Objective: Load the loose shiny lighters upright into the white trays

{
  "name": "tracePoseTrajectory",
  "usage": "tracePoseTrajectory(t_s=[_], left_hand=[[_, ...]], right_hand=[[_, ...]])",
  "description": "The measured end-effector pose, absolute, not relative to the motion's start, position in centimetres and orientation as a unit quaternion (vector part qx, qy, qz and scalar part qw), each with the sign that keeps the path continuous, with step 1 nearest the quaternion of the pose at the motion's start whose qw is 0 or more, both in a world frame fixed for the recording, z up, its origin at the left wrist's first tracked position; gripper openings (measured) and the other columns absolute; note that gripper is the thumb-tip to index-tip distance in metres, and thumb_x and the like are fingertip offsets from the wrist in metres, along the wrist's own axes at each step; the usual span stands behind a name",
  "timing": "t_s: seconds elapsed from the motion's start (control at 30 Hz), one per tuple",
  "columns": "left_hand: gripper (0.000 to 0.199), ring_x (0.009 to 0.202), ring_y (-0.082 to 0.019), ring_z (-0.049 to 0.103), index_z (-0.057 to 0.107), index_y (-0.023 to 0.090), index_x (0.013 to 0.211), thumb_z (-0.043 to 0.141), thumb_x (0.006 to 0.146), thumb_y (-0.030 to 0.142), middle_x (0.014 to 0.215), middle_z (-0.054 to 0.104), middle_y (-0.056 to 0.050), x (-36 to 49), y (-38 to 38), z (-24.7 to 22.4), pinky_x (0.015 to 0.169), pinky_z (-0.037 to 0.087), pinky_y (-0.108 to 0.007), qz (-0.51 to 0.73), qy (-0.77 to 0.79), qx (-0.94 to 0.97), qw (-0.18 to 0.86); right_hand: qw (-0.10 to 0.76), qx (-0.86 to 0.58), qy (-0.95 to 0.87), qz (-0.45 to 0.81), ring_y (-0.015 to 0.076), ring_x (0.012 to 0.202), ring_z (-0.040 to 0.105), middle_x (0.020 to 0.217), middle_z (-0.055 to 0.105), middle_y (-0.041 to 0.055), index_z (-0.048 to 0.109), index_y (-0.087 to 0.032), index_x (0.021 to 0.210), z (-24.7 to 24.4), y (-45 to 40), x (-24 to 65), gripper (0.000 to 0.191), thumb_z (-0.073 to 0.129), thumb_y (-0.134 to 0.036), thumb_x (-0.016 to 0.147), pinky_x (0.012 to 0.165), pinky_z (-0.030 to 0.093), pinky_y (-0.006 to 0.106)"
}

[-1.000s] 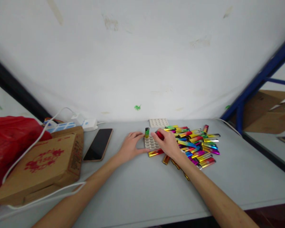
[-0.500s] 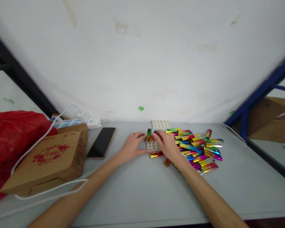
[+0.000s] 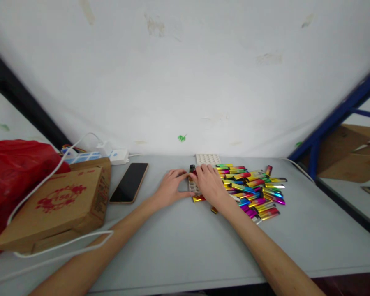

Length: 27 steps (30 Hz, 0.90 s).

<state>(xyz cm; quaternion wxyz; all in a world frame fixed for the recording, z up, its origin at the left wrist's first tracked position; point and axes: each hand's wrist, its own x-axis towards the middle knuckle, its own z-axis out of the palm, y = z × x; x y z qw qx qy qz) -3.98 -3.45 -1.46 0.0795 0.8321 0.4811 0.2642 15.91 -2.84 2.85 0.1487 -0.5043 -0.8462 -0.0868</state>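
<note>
A small pale tray with rows of holes (image 3: 192,187) lies on the table in front of me. My left hand (image 3: 169,190) grips its left side, thumb at the near corner and fingers toward the far end. An upright lighter with a dark top (image 3: 192,168) stands at the tray's far left corner. My right hand (image 3: 212,186) is closed over the tray, its fingers on a reddish lighter that they mostly hide. Right beside that hand spreads a loose pile of shiny multicoloured lighters (image 3: 243,188).
A second pale tray (image 3: 208,159) lies by the wall. To the left are a phone (image 3: 129,183), a cardboard box (image 3: 64,201), a red plastic bag (image 3: 21,172), a power strip (image 3: 119,156) and a white cable (image 3: 64,248). A blue metal frame (image 3: 336,115) stands at right.
My right hand has moved slightly left and turned over the tray, now covering more of it and the lighter. My left hand keeps its place at the tray. The view has shifted slightly.
</note>
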Motion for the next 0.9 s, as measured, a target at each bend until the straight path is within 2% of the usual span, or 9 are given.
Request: tracePoseTrajectory(t_s=[0.13,0.23,0.3,0.37,0.47,0.63,0.9], left_hand=[[0.070,0.128,-0.035,0.061,0.071,0.022,0.136,0.086,0.082,0.065,0.140,0.068,-0.013,-4.0,-3.4,-1.4,0.114,0.049,-0.051,0.263,0.478,0.834,0.081],[0.068,0.127,-0.035,0.061,0.071,0.024,0.136,0.084,0.083,0.065,0.138,0.069,-0.012,-4.1,-3.3,-1.6,0.113,0.049,-0.050,0.274,0.479,0.831,0.076],[0.070,0.127,-0.034,0.061,0.070,0.023,0.138,0.083,0.084,0.065,0.139,0.068,-0.012,-4.2,-3.3,-1.6,0.113,0.049,-0.049,0.277,0.477,0.831,0.075],[0.073,0.128,-0.035,0.061,0.068,0.022,0.141,0.082,0.085,0.067,0.140,0.067,-0.013,-4.2,-3.3,-1.6,0.113,0.049,-0.050,0.274,0.475,0.833,0.077],[0.074,0.129,-0.035,0.060,0.069,0.022,0.141,0.080,0.085,0.070,0.142,0.067,-0.014,-4.1,-3.5,-1.5,0.114,0.049,-0.051,0.265,0.480,0.832,0.082],[0.075,0.129,-0.036,0.060,0.069,0.021,0.140,0.081,0.084,0.070,0.142,0.067,-0.014,-3.9,-3.6,-1.2,0.115,0.049,-0.051,0.262,0.486,0.829,0.083],[0.073,0.129,-0.036,0.061,0.071,0.023,0.138,0.082,0.083,0.069,0.141,0.068,-0.013,-3.9,-3.7,-1.0,0.115,0.049,-0.051,0.272,0.484,0.827,0.089]], right_hand=[[0.166,-0.513,-0.840,-0.062,0.0336,0.110,0.063,0.115,0.070,0.0197,0.067,-0.015,0.115,2.8,-2.9,15.4,0.038,0.047,-0.047,0.112,0.094,0.045,0.044],[0.213,-0.509,-0.833,-0.038,0.0320,0.110,0.064,0.115,0.071,0.0175,0.067,-0.017,0.117,3.4,-3.2,16.7,0.034,0.050,-0.046,0.112,0.095,0.045,0.043],[0.257,-0.494,-0.831,-0.017,0.0292,0.107,0.066,0.114,0.072,0.0144,0.067,-0.019,0.119,4.2,-3.5,18.9,0.028,0.050,-0.041,0.113,0.095,0.047,0.041],[0.292,-0.472,-0.832,0.005,0.0268,0.102,0.068,0.109,0.074,0.0113,0.069,-0.021,0.113,5.0,-3.9,22.0,0.022,0.049,-0.032,0.113,0.094,0.050,0.039],[0.282,-0.458,-0.843,0.030,0.0268,0.100,0.071,0.108,0.075,0.0105,0.073,-0.022,0.105,5.8,-4.6,27.6,0.021,0.053,-0.029,0.109,0.093,0.054,0.039],[0.255,-0.484,-0.837,-0.007,0.0285,0.097,0.075,0.103,0.079,0.0115,0.079,-0.024,0.102,5.2,-5.6,35.0,0.024,0.059,-0.037,0.104,0.091,0.060,0.043],[0.245,-0.502,-0.829,-0.027,0.0328,0.098,0.079,0.108,0.083,0.0137,0.080,-0.023,0.106,2.7,-6.0,36.9,0.023,0.064,-0.038,0.099,0.091,0.064,0.049]])
